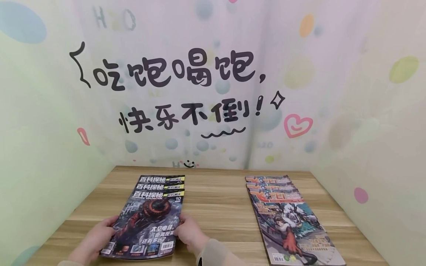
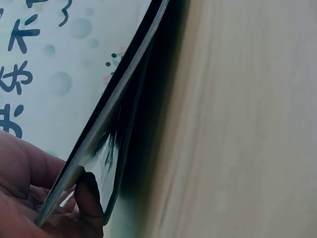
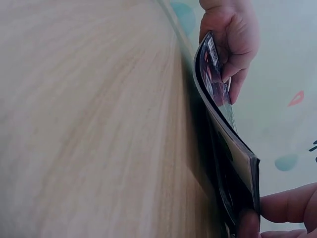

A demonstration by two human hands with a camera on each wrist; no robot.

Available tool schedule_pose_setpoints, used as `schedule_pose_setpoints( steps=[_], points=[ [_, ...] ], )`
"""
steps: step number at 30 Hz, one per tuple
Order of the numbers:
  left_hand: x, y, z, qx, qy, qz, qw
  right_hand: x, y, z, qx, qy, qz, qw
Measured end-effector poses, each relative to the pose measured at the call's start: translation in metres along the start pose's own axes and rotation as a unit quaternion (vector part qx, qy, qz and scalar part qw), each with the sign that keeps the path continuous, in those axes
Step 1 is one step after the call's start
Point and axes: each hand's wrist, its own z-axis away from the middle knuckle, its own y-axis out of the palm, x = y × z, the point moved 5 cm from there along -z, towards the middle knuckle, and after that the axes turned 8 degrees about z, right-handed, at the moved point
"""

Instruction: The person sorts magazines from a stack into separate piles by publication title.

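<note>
A dark science magazine (image 1: 143,218) with a red machine on its cover lies on top of two overlapping copies (image 1: 151,187) on the left side of the table. Its left edge is gripped by my left hand (image 1: 100,236), thumb above and fingers beneath. My right hand (image 1: 190,231) pinches the opposite edge. In both wrist views the top magazine (image 3: 220,111) bends and its near part is raised off a magazine below (image 2: 126,144). The lower copies are mostly covered in the head view.
To the right, several overlapping comic magazines (image 1: 293,225) form a fanned stack on the wooden table (image 1: 216,207). A printed curtain wall (image 1: 213,147) stands behind the table's back edge, with pale walls on both sides.
</note>
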Motion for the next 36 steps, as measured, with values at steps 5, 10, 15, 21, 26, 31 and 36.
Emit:
schedule_pose_setpoints(
  steps=[5, 10, 15, 21, 26, 31, 36],
  points=[
    [0.0008, -0.0024, -0.0016, 0.007, -0.002, -0.007, 0.9999, 0.0010, 0.0030, -0.0001, 0.003, 0.004, 0.015, 0.9999],
    [0.0031, -0.0060, -0.0035, 0.008, -0.012, -0.030, 0.9994, -0.0018, 0.0057, -0.0015, 0.004, 0.017, 0.033, 0.9993],
    [0.0061, -0.0085, -0.0044, 0.008, -0.027, -0.044, 0.9986, -0.0028, 0.0072, -0.0014, 0.004, 0.019, 0.048, 0.9987],
    [0.0064, -0.0082, -0.0045, 0.006, -0.029, -0.063, 0.9976, -0.0021, 0.0076, -0.0001, 0.004, 0.018, 0.061, 0.9980],
    [0.0066, -0.0078, -0.0042, 0.006, -0.035, -0.072, 0.9968, -0.0006, 0.0076, 0.0009, 0.002, 0.020, 0.068, 0.9975],
    [0.0078, -0.0080, -0.0054, 0.008, -0.036, -0.078, 0.9963, -0.0001, 0.0070, 0.0009, 0.002, 0.023, 0.081, 0.9964],
    [0.0099, -0.0082, -0.0075, 0.009, -0.038, -0.080, 0.9961, -0.0003, 0.0066, 0.0015, 0.007, 0.029, 0.077, 0.9966]
  ],
)
